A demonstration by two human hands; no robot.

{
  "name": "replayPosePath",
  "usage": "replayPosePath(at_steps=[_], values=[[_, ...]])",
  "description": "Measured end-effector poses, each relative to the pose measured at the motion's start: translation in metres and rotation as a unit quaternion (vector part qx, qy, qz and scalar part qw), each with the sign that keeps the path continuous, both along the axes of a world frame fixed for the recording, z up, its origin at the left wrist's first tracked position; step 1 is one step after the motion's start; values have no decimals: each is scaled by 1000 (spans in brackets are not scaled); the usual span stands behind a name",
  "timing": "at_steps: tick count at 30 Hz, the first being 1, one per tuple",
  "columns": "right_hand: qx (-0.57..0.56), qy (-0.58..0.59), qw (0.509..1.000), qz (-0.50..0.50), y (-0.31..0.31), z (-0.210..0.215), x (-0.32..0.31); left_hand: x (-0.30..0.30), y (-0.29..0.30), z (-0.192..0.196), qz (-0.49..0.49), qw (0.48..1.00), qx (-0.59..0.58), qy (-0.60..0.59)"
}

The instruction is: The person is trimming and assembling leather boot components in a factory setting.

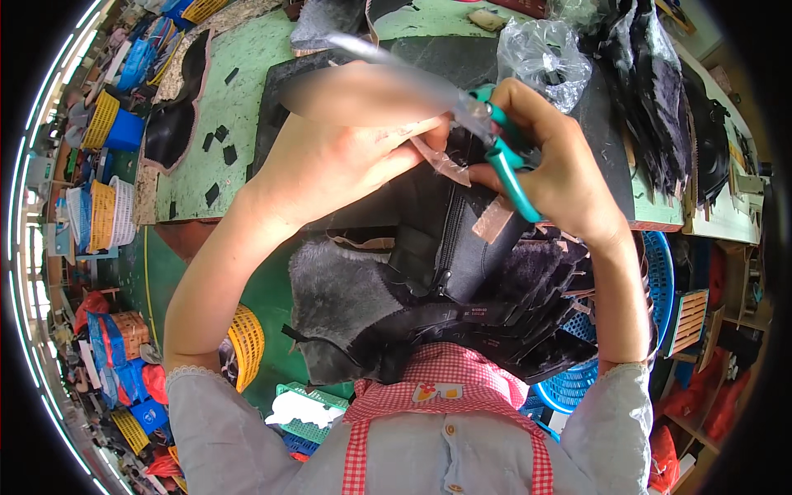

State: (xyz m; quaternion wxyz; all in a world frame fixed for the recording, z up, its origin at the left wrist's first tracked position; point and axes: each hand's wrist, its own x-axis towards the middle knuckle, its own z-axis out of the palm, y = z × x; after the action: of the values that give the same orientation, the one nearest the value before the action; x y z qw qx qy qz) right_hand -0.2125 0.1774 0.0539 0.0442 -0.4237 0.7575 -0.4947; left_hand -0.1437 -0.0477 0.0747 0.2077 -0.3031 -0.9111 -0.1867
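Observation:
Above the bench edge, my left hand (pixel 338 157) pinches a narrow, translucent tan strip (pixel 443 162) between its fingertips. The fingers of my right hand (pixel 565 169) are wrapped round the teal handles of a pair of scissors (pixel 518 183), whose blades reach leftward past my left hand and blur. A second short tan strip (pixel 492 219) hangs below my right fingers, over a black piece with a zipper (pixel 474 260). That piece, perhaps a boot upper, leans from the bench edge toward my lap. Grey and black fur-lined pieces (pixel 337 285) lie under it across my lap.
The green bench (pixel 235 107) bears a dark mat (pixel 276 124), small black scraps (pixel 229 153), a clear plastic bag (pixel 540 62) and black furry pieces (pixel 648 107). A blue basket (pixel 660 272) stands at my right, a yellow basket (pixel 246 346) at my left.

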Motion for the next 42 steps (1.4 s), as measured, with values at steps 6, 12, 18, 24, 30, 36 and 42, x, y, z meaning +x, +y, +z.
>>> replayPosePath(at_steps=[6,12,18,24,30,36,42], values=[[-6,-21,1000,-17,0,-2,7,-1,1,-3,-4,999,-9,33],[-37,4,999,4,2,-6,6,-10,1,1,-17,999,8,32],[-56,69,996,-5,-3,-14,0,-32,6,-25,68,990,34,121],[-149,26,987,-58,-4,-33,2,-12,23,-35,95,994,-49,35],[-253,-161,953,-51,-3,-17,22,-18,20,-28,-60,903,210,-370],[-83,-380,912,130,52,-9,11,-4,-7,-3,-130,791,213,-558],[185,-166,950,187,52,6,20,-8,4,7,-172,686,284,-647]])
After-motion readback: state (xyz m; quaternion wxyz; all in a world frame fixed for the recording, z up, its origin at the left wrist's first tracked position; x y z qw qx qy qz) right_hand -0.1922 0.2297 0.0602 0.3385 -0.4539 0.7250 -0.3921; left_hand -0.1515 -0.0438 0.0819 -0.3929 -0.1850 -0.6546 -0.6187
